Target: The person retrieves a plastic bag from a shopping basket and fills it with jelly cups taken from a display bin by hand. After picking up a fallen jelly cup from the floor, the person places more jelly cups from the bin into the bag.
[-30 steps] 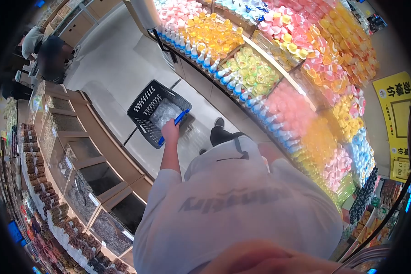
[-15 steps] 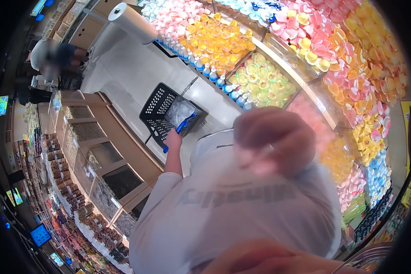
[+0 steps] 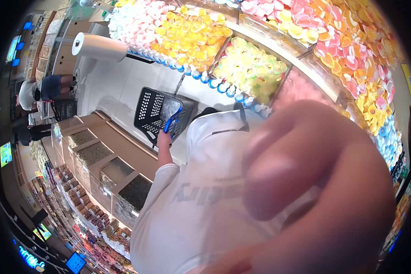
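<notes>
My left hand [image 3: 164, 137], at the end of my lowered arm, is closed around the blue handle [image 3: 172, 119] of a black shopping basket [image 3: 147, 106]. Clear crumpled plastic [image 3: 170, 108] lies inside the basket. My right hand [image 3: 292, 160] is raised close to the camera, large and blurred, in front of my white shirt [image 3: 201, 182]. Its fingers are curled in and pressed together; anything between them is hidden. Beyond the right hand are bins of packaged sweets: pink ones [image 3: 301, 89], yellow-green ones [image 3: 251, 68] and orange-yellow ones [image 3: 192, 36].
A large white roll [image 3: 105, 48] stands at the far end of the candy bins. To the left runs a counter [image 3: 123, 141] with bins of dry goods. Farther off, a person in a white top [image 3: 28, 95] bends near another dark basket [image 3: 65, 109].
My right hand has come closer to the camera and shifted right and down, fingers still curled. The left hand keeps hold of the basket handle. The view has turned slightly.
</notes>
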{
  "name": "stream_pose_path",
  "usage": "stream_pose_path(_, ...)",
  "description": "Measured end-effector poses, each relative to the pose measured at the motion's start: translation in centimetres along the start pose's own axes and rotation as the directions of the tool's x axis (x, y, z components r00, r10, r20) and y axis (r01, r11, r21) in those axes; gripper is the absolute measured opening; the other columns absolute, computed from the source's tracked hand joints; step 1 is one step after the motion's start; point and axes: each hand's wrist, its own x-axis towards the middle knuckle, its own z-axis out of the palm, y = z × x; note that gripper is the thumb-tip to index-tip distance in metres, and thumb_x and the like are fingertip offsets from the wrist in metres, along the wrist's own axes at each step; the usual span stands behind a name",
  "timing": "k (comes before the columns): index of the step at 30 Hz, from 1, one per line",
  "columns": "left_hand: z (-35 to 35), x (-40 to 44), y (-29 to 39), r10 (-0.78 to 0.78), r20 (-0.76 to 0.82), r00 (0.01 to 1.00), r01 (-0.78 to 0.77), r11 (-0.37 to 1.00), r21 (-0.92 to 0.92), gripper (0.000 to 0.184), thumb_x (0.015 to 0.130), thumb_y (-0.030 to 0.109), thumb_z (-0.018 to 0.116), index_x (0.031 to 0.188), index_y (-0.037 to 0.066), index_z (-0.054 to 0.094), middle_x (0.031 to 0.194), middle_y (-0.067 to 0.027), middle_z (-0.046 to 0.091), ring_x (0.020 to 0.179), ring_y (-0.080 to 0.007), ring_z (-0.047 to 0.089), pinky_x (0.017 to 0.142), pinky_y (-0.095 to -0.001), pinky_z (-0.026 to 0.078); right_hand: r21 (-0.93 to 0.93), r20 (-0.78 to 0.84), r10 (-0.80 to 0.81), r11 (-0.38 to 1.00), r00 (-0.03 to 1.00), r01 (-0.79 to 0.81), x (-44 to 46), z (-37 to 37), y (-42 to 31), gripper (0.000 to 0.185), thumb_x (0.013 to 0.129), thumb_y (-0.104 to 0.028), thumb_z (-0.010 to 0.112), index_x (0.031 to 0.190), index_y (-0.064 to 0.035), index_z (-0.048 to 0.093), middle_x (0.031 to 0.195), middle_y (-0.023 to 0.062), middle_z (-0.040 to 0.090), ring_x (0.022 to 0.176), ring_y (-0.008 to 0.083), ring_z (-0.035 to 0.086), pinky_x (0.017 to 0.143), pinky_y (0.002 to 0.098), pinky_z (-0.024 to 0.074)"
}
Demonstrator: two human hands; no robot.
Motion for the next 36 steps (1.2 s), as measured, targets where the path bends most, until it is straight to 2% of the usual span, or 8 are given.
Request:
stream_pose_path(6, -1.3, 1.4, 1.0, 0.123, 0.086, 0.989, -0.128, 0.990, 0.052, 0.038, 0.080, 0.022, 0.058, 0.116, 0.009, 0.058, 0.111, -0.0179, 0.066, 0.107, -0.0373, 0.062, 0.090, -0.0500, 0.048, 0.057, -0.287, 0.321, 0.946, 0.903, -0.318, -4.6, -0.4, 5.5, 0.027, 0.087, -0.005, 0.058, 0.112, 0.0012, 0.065, 0.079, 0.0057, 0.059, 0.071, 0.0156, 0.056, 0.062, 0.0283, 0.0438)
stream_pose_path(8, -1.4, 1.8, 2.2, 0.205, 0.061, 0.977, -0.202, 0.978, -0.049, 0.037, 0.077, 0.020, 0.058, 0.111, 0.005, 0.061, 0.106, -0.0218, 0.066, 0.104, -0.0393, 0.062, 0.091, -0.0500, 0.047, 0.218, -0.492, 0.632, 0.755, 0.598, -0.618, -8.9, 0.6, 9.3, 0.027, 0.086, -0.006, 0.058, 0.111, 0.0012, 0.066, 0.078, 0.0052, 0.059, 0.070, 0.0151, 0.056, 0.062, 0.0278, 0.0432)
stream_pose_path(11, -2.3, 3.2, 3.5, 0.307, 0.126, 0.943, -0.302, 0.952, -0.057, 0.029, 0.075, 0.019, 0.059, 0.093, -0.002, 0.067, 0.097, -0.0272, 0.066, 0.098, -0.0430, 0.063, 0.088, -0.0470, 0.049, 0.512, -0.585, 0.799, 0.232, -0.138, -0.827, -16.9, 3.9, 15.2, 0.019, 0.093, -0.014, 0.057, 0.106, -0.0012, 0.063, 0.073, -0.0016, 0.055, 0.063, 0.0056, 0.049, 0.055, 0.0200, 0.0374)
stream_pose_path(16, -0.8, 6.7, 2.8, 0.428, 0.209, 0.880, -0.432, 0.902, -0.029, 0.029, 0.074, 0.018, 0.060, 0.091, -0.004, 0.067, 0.095, -0.0293, 0.066, 0.095, -0.0438, 0.063, 0.084, -0.0473, 0.050, 0.681, -0.430, 0.747, -0.101, -0.507, -0.725, -24.6, 12.1, 18.8, 0.019, 0.094, -0.018, 0.057, 0.105, -0.0047, 0.064, 0.071, -0.0011, 0.057, 0.057, 0.0080, 0.050, 0.050, 0.0223, 0.0391)
stream_pose_path(24, -5.3, 7.5, 2.6, 0.473, 0.629, 0.617, -0.457, 0.866, -0.203, 0.049, 0.078, 0.035, 0.068, 0.091, -0.011, 0.062, 0.075, -0.0205, 0.068, 0.074, -0.0311, 0.067, 0.068, -0.0405, 0.053, 0.616, -0.583, 0.727, 0.103, -0.363, -0.781, -19.9, 16.4, 18.8, 0.024, 0.095, -0.017, 0.056, 0.114, -0.0027, 0.060, 0.082, 0.0027, 0.061, 0.071, 0.0093, 0.057, 0.062, 0.0243, 0.0473)
stream_pose_path(26, -6.2, 10.1, 3.8, 0.427, 0.806, 0.410, -0.705, 0.709, -0.018, 0.056, 0.079, 0.044, 0.066, 0.094, -0.010, 0.063, 0.077, -0.0200, 0.068, 0.076, -0.0297, 0.068, 0.071, -0.0393, 0.053, 0.583, -0.631, 0.667, 0.070, -0.396, -0.810, -20.1, 16.8, 17.8, 0.023, 0.094, -0.016, 0.057, 0.114, -0.0035, 0.060, 0.081, 0.0024, 0.061, 0.071, 0.0087, 0.057, 0.061, 0.0239, 0.0474)
stream_pose_path(28, -8.9, 10.2, 7.1, 0.574, 0.702, 0.423, -0.844, 0.531, 0.074, 0.053, 0.083, 0.046, 0.063, 0.098, -0.005, 0.065, 0.078, -0.0174, 0.069, 0.076, -0.0284, 0.068, 0.071, -0.0378, 0.052, 0.632, -0.636, 0.619, 0.076, -0.461, -0.771, -22.3, 17.4, 16.6, 0.022, 0.095, -0.016, 0.056, 0.114, -0.0044, 0.061, 0.082, 0.0023, 0.062, 0.071, 0.0084, 0.058, 0.062, 0.0233, 0.0475)
stream_pose_path(36, -14.4, -2.5, 23.0, 0.957, 0.234, 0.169, -0.812, 0.270, -0.518, 0.025, 0.089, 0.019, 0.063, 0.106, 0.001, 0.063, 0.078, -0.0093, 0.065, 0.070, -0.0197, 0.062, 0.067, -0.0315, 0.049, 0.639, -0.682, 0.552, 0.130, -0.480, -0.758, -26.2, 16.0, 14.4, 0.024, 0.094, -0.016, 0.055, 0.115, -0.0038, 0.059, 0.083, 0.0038, 0.064, 0.071, 0.0097, 0.058, 0.062, 0.0224, 0.0472)
